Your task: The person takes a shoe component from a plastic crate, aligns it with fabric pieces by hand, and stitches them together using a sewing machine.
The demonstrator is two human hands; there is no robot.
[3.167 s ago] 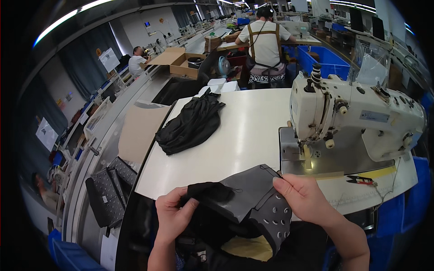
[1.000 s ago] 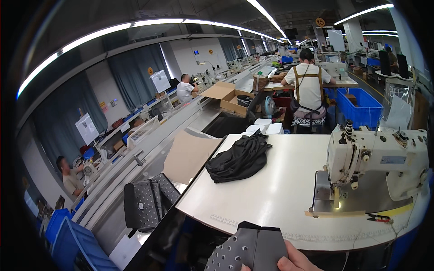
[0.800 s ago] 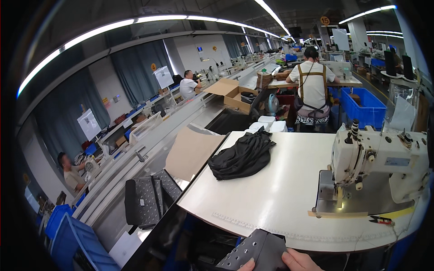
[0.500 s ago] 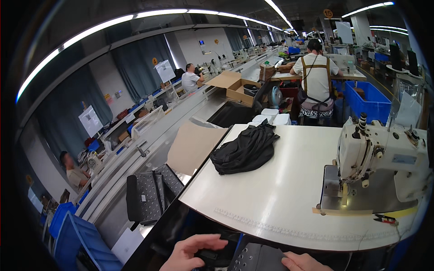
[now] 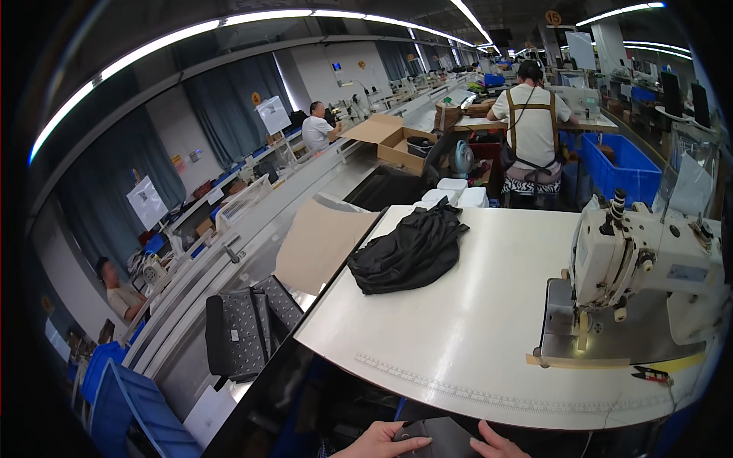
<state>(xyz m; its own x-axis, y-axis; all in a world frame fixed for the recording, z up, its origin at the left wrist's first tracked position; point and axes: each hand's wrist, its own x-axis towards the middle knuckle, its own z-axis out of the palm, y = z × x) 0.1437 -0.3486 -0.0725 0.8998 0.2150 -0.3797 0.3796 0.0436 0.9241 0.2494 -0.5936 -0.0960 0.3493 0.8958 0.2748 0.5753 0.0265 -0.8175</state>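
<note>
At the bottom edge of the head view, my left hand (image 5: pixel 393 440) holds the near left part of a dark grey piece with holes (image 5: pixel 439 431), its fingers over the top. My right hand (image 5: pixel 492 440) grips the same piece at its right. Much of the piece is cut off by the frame. Above my hands is the white sewing table (image 5: pixel 481 320), with a crumpled black cloth (image 5: pixel 405 252) at its back left and a white sewing machine (image 5: pixel 626 267) at the right. Red-handled snips (image 5: pixel 653 375) lie below the machine.
Left are studded grey pieces (image 5: pixel 252 324), a beige sheet (image 5: pixel 313 244) and blue crates (image 5: pixel 145 412). Behind the table are white containers (image 5: pixel 469 195), a cardboard box (image 5: pixel 401 145), a blue bin (image 5: pixel 622 172) and a seated co-worker (image 5: pixel 531 130). Other workers (image 5: pixel 317 130) sit along the left.
The view has tilted upward since the earliest frame, and the piece sits lower in it. Half a second ago my left hand was lifted off the piece; now it holds it again.
</note>
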